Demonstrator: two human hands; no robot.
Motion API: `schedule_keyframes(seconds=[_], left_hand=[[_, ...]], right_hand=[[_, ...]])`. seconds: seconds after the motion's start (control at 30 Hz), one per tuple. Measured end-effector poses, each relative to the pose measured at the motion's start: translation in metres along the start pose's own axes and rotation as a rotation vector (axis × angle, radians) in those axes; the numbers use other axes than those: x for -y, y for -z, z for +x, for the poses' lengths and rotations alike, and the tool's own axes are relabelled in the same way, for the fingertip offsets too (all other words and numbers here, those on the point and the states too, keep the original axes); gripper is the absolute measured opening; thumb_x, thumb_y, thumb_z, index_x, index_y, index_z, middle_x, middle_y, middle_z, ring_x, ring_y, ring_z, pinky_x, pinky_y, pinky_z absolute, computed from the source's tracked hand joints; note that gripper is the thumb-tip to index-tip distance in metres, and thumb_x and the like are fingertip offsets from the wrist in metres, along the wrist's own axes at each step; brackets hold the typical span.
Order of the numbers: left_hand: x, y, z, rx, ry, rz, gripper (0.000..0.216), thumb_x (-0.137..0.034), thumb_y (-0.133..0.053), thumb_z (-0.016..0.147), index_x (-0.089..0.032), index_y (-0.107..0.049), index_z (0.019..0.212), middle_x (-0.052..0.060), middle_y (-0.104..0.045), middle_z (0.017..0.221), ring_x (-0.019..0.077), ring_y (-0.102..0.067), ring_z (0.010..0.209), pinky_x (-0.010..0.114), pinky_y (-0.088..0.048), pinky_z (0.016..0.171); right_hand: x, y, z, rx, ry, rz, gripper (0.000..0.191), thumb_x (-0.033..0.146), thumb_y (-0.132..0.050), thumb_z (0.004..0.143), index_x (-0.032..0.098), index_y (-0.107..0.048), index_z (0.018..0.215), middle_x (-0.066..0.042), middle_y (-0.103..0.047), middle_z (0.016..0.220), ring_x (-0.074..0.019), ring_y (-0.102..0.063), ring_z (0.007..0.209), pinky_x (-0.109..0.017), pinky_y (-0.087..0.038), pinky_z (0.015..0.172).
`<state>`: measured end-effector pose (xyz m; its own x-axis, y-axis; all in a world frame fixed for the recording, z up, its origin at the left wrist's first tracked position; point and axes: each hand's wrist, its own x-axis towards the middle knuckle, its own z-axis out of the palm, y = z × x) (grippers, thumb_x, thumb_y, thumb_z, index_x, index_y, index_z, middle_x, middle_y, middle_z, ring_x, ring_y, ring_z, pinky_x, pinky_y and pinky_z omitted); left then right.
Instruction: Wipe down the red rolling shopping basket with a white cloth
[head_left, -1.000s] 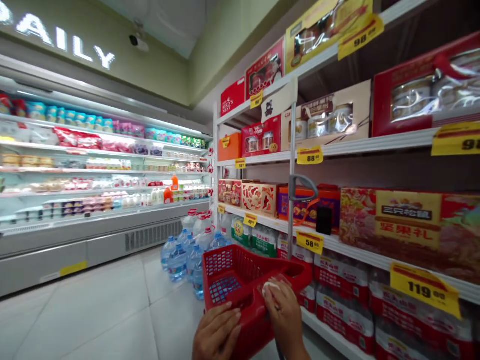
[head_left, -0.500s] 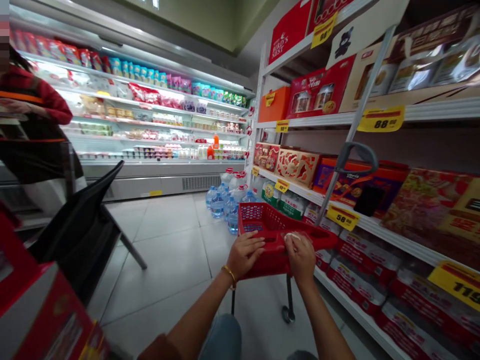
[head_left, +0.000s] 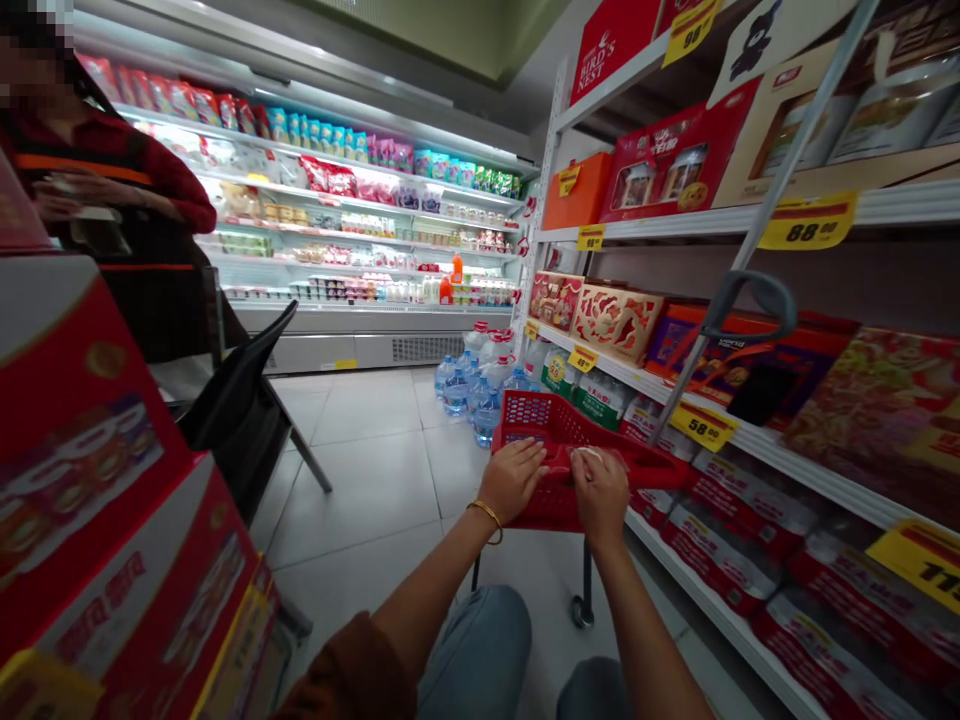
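A red wheeled shopping basket (head_left: 551, 405) stands in front of my knees. My left hand (head_left: 516, 478), with a gold bracelet at the wrist, lies on its near rim with the fingers stretched out flat. On the same rim, to the right, my right hand (head_left: 602, 490) is closed with its fingertips pinched on a small crumpled white cloth (head_left: 589, 453), mostly covered by the fingers. Thin dark legs and a caster wheel (head_left: 582, 611) show beneath the basket. A metal pole (head_left: 694, 365) rises from its right side, with a grey loop handle (head_left: 784, 300) on it.
Shelves (head_left: 840, 450) of gift boxes and packed drinks run along the right. Large water bottles (head_left: 484, 405) stand beyond the basket. To the left are red cartons (head_left: 82, 400), a black chair (head_left: 240, 385) and a person (head_left: 142, 200). A chilled display case (head_left: 360, 335) lines the back.
The view has shifted left, bringing more of the red cartons and the person into sight. Both hands stay on the basket's rim, the left a little closer to the right.
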<state>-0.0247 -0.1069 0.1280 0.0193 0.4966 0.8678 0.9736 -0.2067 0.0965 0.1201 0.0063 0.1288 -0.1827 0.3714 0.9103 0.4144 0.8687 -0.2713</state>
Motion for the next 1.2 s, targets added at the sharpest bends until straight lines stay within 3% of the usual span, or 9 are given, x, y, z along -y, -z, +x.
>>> schedule_keyframes(seconds=[0.1, 0.23, 0.37, 0.63, 1.2], left_hand=[[-0.007, -0.004, -0.003, 0.007, 0.021, 0.013, 0.028, -0.027, -0.052, 0.096, -0.018, -0.069, 0.116, 0.011, -0.074, 0.113, 0.0244, -0.07, 0.106, 0.046, -0.056, 0.094], [-0.008, -0.002, -0.007, 0.015, 0.027, 0.018, 0.03, -0.027, -0.05, 0.096, -0.019, -0.068, 0.118, 0.011, -0.074, 0.113, 0.0235, -0.07, 0.104, 0.044, -0.056, 0.091], [-0.005, 0.002, -0.008, 0.011, 0.014, 0.01, 0.029, -0.029, -0.05, 0.096, -0.021, -0.069, 0.117, 0.01, -0.075, 0.11, 0.021, -0.071, 0.099, 0.04, -0.056, 0.089], [-0.002, -0.003, -0.006, 0.004, -0.019, 0.003, 0.026, -0.03, -0.054, 0.096, -0.019, -0.071, 0.113, 0.008, -0.076, 0.107, 0.0202, -0.072, 0.094, 0.037, -0.056, 0.083], [-0.004, -0.009, -0.007, 0.0, 0.004, -0.034, 0.024, -0.03, -0.055, 0.096, -0.021, -0.071, 0.111, 0.007, -0.076, 0.108, 0.0208, -0.072, 0.096, 0.038, -0.054, 0.084]], right_hand=[[0.012, 0.002, -0.001, 0.039, -0.069, 0.071, 0.033, 0.039, -0.048, 0.097, 0.017, -0.072, 0.094, -0.012, -0.074, 0.099, -0.0237, -0.066, 0.097, -0.043, -0.049, 0.094], [0.031, -0.001, -0.006, 0.146, 0.0, 0.091, 0.031, 0.037, -0.046, 0.098, 0.02, -0.072, 0.1, -0.012, -0.072, 0.113, -0.0246, -0.062, 0.113, -0.049, -0.041, 0.107], [0.035, 0.0, -0.009, 0.171, 0.053, 0.04, 0.03, 0.036, -0.047, 0.098, 0.02, -0.072, 0.099, -0.012, -0.073, 0.11, -0.0247, -0.064, 0.111, -0.045, -0.046, 0.102], [0.02, 0.001, -0.006, 0.151, 0.056, -0.024, 0.026, 0.036, -0.05, 0.096, 0.023, -0.073, 0.096, -0.009, -0.074, 0.107, -0.025, -0.062, 0.119, -0.047, -0.043, 0.106], [-0.036, 0.028, 0.001, 0.08, -0.283, 0.053, 0.039, 0.049, -0.048, 0.092, 0.021, -0.075, 0.09, -0.01, -0.075, 0.102, -0.03, -0.06, 0.118, -0.061, -0.03, 0.112]])
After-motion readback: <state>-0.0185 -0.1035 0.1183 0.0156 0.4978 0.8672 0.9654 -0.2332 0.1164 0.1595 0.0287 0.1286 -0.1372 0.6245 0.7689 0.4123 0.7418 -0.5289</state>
